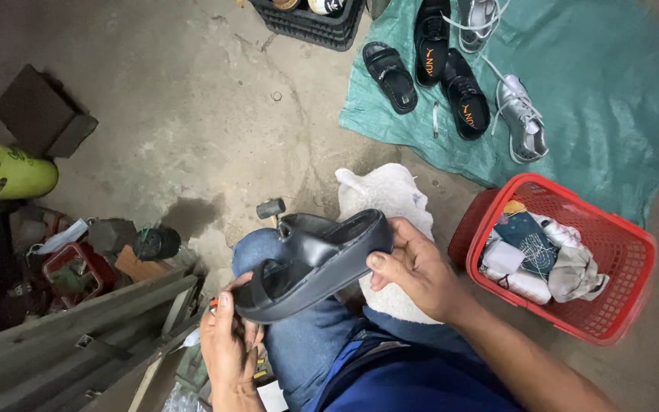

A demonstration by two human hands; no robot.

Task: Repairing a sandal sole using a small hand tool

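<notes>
A: Head view, single entry. Subject: a thick-soled black leather sandal (pixel 310 263), held across the person's blue-denim knee (pixel 299 336), sole edge turned toward the camera, straps facing away and up.

B: Hand states?

A: Right hand (pixel 421 271) clasps the heel end, thumb pressed flat on the sole's side wall, fingers wrapped behind. Left hand (pixel 226 343) is closed around the toe end from below, thumb up against the sole. Something small and red-tipped shows at the left fingers; too hidden to identify.

B: Why that hold?

A: My judgement: gripping both ends and resting it over the knee keeps the side seam steady and exposed for inspection. A white fleecy cloth (pixel 390 202) lies under and behind the sandal, apparently padding the lap.

B: Surroundings and room?

A: Right of the right forearm, near but apart, sits a red plastic mesh basket (pixel 619 252) filled with folded cloths and packets. Beyond, on a green woven tarp (pixel 612 91), are a single black strap sandal (pixel 390 76), a pair of black dress shoes (pixel 451 69) and silver lace-up sneakers (pixel 520 114). A black plastic crate (pixel 306 27) stands at the tarp's top left corner.

B: Left side?

A: Crowded: grey metal angle bars (pixel 78 336) touch near the left wrist; a lime-green plastic jug (pixel 5 172) and a brown block (pixel 43 114) sit farther off. Open room is the bare stained concrete floor (pixel 192 99) ahead.
</notes>
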